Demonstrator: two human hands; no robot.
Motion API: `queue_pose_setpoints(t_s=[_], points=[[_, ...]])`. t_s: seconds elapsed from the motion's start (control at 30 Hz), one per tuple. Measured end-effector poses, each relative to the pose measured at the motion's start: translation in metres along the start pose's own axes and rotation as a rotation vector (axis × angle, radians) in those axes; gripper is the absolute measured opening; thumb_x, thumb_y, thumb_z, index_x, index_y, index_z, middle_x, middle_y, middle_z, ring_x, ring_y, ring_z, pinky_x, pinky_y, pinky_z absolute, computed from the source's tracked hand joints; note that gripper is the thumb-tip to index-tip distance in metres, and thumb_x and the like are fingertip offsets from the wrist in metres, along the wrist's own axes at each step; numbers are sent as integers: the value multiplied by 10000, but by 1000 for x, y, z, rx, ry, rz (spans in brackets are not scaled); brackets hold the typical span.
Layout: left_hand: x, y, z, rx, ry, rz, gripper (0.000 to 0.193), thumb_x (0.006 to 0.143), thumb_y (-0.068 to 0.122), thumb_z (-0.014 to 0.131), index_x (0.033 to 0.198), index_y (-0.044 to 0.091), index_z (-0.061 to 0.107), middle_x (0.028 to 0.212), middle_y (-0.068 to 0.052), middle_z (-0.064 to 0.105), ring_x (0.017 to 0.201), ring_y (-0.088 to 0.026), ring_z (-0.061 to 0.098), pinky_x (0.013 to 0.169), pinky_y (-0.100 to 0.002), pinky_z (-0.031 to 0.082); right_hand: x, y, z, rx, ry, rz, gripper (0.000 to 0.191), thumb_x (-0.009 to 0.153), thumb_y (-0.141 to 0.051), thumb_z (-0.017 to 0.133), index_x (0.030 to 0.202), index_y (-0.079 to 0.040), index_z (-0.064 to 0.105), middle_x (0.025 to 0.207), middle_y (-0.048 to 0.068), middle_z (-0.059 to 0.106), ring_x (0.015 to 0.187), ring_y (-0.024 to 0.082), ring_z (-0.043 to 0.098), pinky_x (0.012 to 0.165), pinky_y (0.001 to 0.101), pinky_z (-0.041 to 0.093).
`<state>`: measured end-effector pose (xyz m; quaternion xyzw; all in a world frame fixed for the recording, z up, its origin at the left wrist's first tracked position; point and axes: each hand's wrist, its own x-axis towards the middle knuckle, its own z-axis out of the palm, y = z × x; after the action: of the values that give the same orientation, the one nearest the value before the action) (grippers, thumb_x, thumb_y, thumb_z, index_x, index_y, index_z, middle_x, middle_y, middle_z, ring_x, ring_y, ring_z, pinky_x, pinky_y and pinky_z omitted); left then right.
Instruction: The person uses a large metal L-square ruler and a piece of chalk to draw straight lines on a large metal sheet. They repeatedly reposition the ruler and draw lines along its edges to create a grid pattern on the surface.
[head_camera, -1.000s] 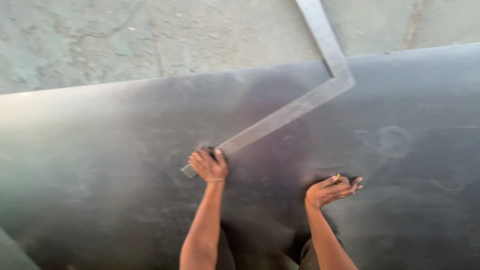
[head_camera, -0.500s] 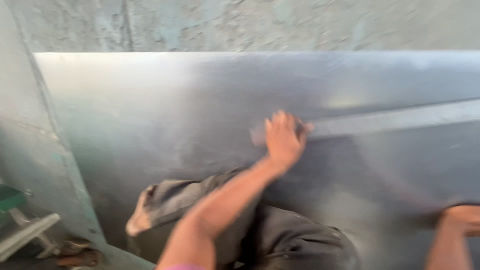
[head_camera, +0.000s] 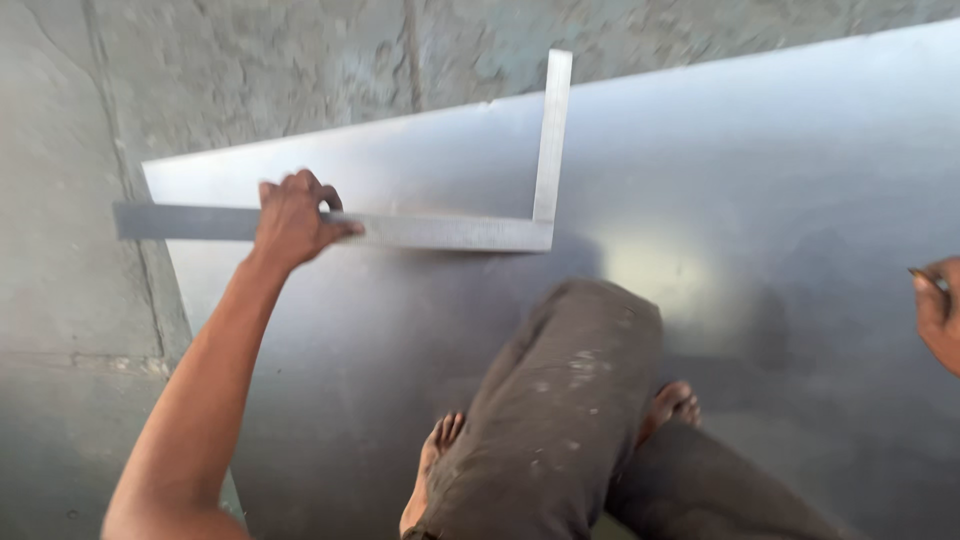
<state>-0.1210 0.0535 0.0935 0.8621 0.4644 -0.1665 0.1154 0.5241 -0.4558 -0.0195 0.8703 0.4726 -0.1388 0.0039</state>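
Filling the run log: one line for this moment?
left hand: pressing steel square flat | metal sheet: on concrete floor | right hand: at frame edge, holds small object

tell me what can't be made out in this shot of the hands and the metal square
Head view only:
- Right hand: cut off by the right edge; only part shows, holding a small dark thin thing, too small to identify.
- L-shaped grey steel square: the left hand covers a stretch of its long arm, so its markings there are hidden.
- Large grey sheet of metal: the crouching person's dark trousers hide its middle; frame edges cut it off.
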Motion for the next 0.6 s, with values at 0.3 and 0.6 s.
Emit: queue_pose_setpoints(t_s=[0.3, 0.6], points=[[-15, -115, 83, -210, -28, -67, 739, 663, 644, 863, 1069, 40, 732, 932, -137, 722, 1036, -314, 598, 1007, -478, 434, 16, -213, -117, -456, -289, -302, 314, 1027, -292, 538, 1306, -203, 650, 907, 47, 772, 742, 285, 740, 648, 415, 599], [2, -129, 130, -387, -93, -49, 713, 641, 577, 962, 1044, 18, 780, 1095, -135, 734, 1149, -349, 586, 1091, -544, 368, 33, -445, -14, 353, -171, -397, 220, 1024, -118, 655, 1222, -133, 748, 1215, 86, 650, 865, 249, 680, 767, 360, 579]])
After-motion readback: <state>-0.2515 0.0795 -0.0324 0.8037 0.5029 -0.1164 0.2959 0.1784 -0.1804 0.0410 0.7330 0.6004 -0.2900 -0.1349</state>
